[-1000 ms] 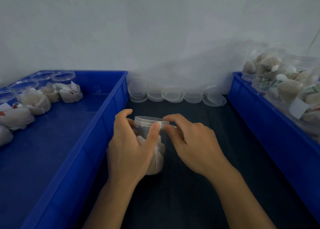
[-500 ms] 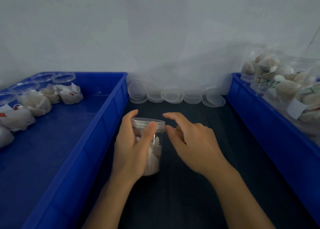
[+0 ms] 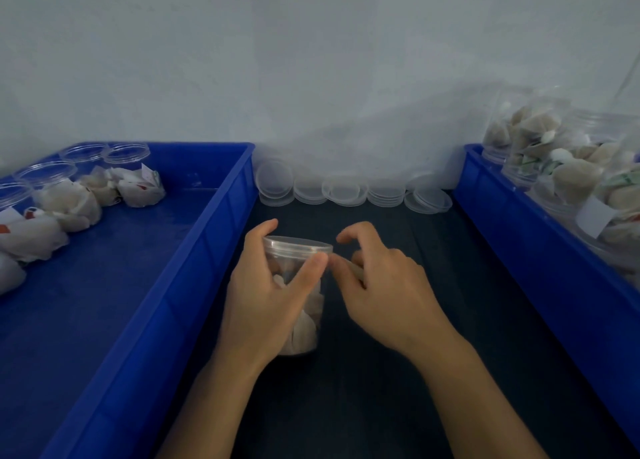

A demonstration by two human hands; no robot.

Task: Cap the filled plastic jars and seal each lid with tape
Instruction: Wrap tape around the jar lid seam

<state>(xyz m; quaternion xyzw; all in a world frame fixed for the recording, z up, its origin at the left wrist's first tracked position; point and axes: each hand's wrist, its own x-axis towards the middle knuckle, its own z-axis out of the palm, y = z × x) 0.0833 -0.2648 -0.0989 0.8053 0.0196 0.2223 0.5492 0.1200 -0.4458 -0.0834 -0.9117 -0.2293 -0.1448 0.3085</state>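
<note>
— Head view, closest in: the left hand (image 3: 266, 295) is wrapped around the jar (image 3: 299, 306) on the dark mat (image 3: 398, 372) between the bins, thumb pressed just under the lid (image 3: 298, 244).

— And the right hand (image 3: 381, 285)?

— Curled beside the rim, fingertips pinching something thin at the lid's edge. I'd guess tape, but it's too faint to be sure.

— So the cap's on?

— It sits flat, so I judge sealing is the step in hand. Next calls for turning the jar while smoothing the strip around.

— Further back?

— Spare lids (image 3: 346, 190) stacked by the wall; open filled jars (image 3: 52, 188) in the left bin (image 3: 214, 216), more jars (image 3: 554, 160) in the right bin (image 3: 519, 230).
</note>
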